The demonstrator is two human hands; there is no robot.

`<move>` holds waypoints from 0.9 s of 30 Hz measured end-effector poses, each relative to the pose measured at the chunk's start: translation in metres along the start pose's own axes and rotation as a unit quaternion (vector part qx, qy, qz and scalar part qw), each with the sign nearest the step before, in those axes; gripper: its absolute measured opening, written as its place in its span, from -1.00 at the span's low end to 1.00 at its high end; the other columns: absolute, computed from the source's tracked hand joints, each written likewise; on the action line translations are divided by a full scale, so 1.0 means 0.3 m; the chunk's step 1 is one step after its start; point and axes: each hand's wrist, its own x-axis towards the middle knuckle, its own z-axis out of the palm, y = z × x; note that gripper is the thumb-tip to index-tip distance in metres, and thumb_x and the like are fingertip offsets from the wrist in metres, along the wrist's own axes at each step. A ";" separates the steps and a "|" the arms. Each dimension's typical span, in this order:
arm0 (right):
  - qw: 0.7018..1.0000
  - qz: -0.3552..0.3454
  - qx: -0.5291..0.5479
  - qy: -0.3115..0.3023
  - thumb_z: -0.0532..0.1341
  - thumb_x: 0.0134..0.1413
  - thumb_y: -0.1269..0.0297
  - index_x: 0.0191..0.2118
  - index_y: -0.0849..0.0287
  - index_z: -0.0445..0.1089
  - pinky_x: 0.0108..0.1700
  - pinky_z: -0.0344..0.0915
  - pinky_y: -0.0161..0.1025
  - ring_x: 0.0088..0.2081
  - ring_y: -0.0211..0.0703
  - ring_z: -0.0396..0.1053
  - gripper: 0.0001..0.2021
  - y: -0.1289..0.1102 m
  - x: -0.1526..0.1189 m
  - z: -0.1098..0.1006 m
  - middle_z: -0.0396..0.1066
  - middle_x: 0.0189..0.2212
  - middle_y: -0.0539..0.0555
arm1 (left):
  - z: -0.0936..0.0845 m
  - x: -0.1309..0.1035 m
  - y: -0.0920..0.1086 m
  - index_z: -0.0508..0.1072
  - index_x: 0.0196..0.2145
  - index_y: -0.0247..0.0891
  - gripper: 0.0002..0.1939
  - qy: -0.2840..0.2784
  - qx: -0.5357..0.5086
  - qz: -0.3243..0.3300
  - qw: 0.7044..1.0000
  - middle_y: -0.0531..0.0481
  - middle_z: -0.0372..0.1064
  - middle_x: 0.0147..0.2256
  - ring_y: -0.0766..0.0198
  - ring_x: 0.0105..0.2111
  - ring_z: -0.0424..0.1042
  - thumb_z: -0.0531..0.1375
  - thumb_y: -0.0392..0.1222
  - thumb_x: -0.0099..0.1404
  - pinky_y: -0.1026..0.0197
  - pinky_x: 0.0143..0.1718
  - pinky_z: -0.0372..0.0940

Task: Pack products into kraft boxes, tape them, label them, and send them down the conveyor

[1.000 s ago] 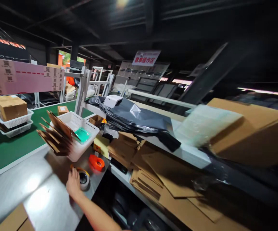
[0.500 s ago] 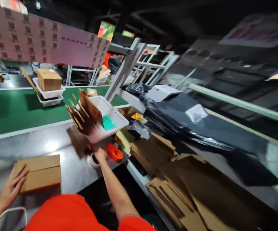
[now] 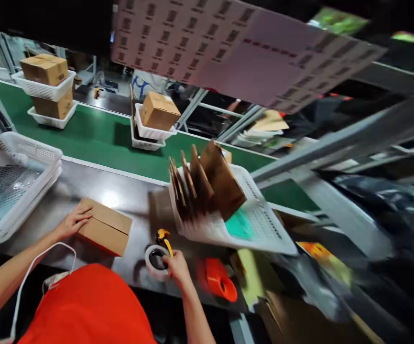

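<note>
While the left hand lies with its fingers loosely apart across the top of a closed, rectangular brown cardboard box, the right hand is clamped on a hand-held tape dispenser with a yellow-orange handle, which carries a wide roll of pale tape. The box sits on the shiny grey metal tabletop, to the left of the dispenser and well apart from it; whether the dispenser touches the metal cannot be told. Just right of the right hand lies a bright orange-red plastic tape dispenser, slightly blurred. Beyond it stands a white perforated plastic basket, holding a row of flat brown cardboard pieces on edge and a flat turquoise-green packet. Nested white plastic baskets stand at the far left of the tabletop, beyond the left forearm. A thin white cable curves across that forearm, close to the orange-red garment. Behind the tabletop runs a green conveyor belt, bearing brown boxes in stacked white baskets, and above it hangs a pinkish sheet printed with rows of dark square codes.
</note>
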 end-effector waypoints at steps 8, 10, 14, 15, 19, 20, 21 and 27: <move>0.788 -0.608 0.047 0.083 0.22 0.00 0.48 0.21 0.08 0.42 0.18 0.50 0.04 0.15 0.11 0.52 -0.41 -0.492 -0.084 0.040 0.50 0.20 0.24 | 0.018 -0.004 0.026 0.68 0.14 -0.08 -0.60 -0.017 -0.019 0.002 1.000 -0.14 0.38 0.37 -0.10 0.53 0.09 0.15 0.03 0.54 -0.42 0.55 -0.20; 0.755 -0.650 -0.005 0.088 0.18 -0.09 0.54 0.19 0.09 0.44 0.09 0.55 0.01 0.07 0.09 0.55 -0.36 -0.558 -0.058 0.066 0.54 0.15 0.24 | 0.030 -0.014 0.060 0.72 0.07 -0.04 -0.65 0.008 -0.011 -0.025 1.000 -0.13 0.43 0.34 -0.18 0.54 0.05 0.21 0.04 0.50 -0.52 0.51 -0.19; 0.753 -0.652 0.000 0.089 0.15 -0.07 0.57 0.22 0.12 0.39 0.07 0.59 -0.04 0.08 0.05 0.57 -0.34 -0.563 0.014 0.068 0.54 0.12 0.25 | 0.074 -0.018 0.187 0.74 -0.18 -0.12 -0.70 0.220 -0.118 -0.152 0.956 -0.23 0.56 0.20 -0.24 0.35 0.33 0.33 0.12 0.38 -0.39 0.43 0.11; 0.751 -0.654 0.011 0.091 0.15 -0.05 0.56 0.22 0.12 0.38 0.07 0.59 -0.05 0.09 0.05 0.58 -0.36 -0.551 0.026 0.062 0.54 0.12 0.26 | 0.090 -0.010 0.227 0.71 -0.21 -0.16 -0.66 0.255 -0.203 -0.219 0.920 -0.26 0.59 0.11 -0.17 0.23 0.45 0.34 0.16 0.35 -0.28 0.34 0.27; 0.741 -0.666 0.013 0.083 0.16 0.06 0.55 0.26 0.10 0.35 0.09 0.60 -0.01 0.13 0.08 0.57 -0.39 -0.513 0.022 0.048 0.51 0.14 0.27 | 0.159 0.059 0.369 0.57 -0.28 -0.21 -0.40 0.179 -0.502 -0.391 0.750 -0.18 0.60 -0.25 0.05 -0.25 0.58 0.36 0.44 0.18 0.04 -0.16 0.50; 0.741 -0.667 0.002 0.077 0.16 0.07 0.55 0.28 0.09 0.34 0.10 0.60 0.00 0.14 0.09 0.56 -0.38 -0.508 0.013 0.047 0.50 0.16 0.27 | 0.172 0.080 0.392 0.56 -0.29 -0.21 -0.36 0.157 -0.537 -0.389 0.732 -0.16 0.59 -0.27 0.08 -0.29 0.58 0.37 0.48 0.12 0.08 -0.22 0.49; 0.742 -0.666 -0.010 0.072 0.16 0.08 0.56 0.29 0.08 0.34 0.11 0.59 0.02 0.15 0.09 0.56 -0.37 -0.505 0.005 0.045 0.50 0.17 0.27 | 0.182 0.099 0.408 0.56 -0.30 -0.20 -0.34 0.147 -0.559 -0.381 0.722 -0.15 0.60 -0.27 0.10 -0.29 0.58 0.40 0.50 0.05 0.12 -0.25 0.48; 0.723 -0.686 -0.079 -0.013 0.19 0.19 0.50 0.39 0.03 0.35 0.17 0.57 0.00 0.27 0.14 0.48 -0.35 -0.513 -0.004 -0.013 0.37 0.35 0.29 | 0.205 0.122 0.401 0.57 -0.42 -0.20 -0.39 0.136 -0.572 -0.424 0.689 -0.16 0.57 -0.38 0.11 -0.42 0.54 0.49 0.38 -0.19 0.14 -0.42 0.40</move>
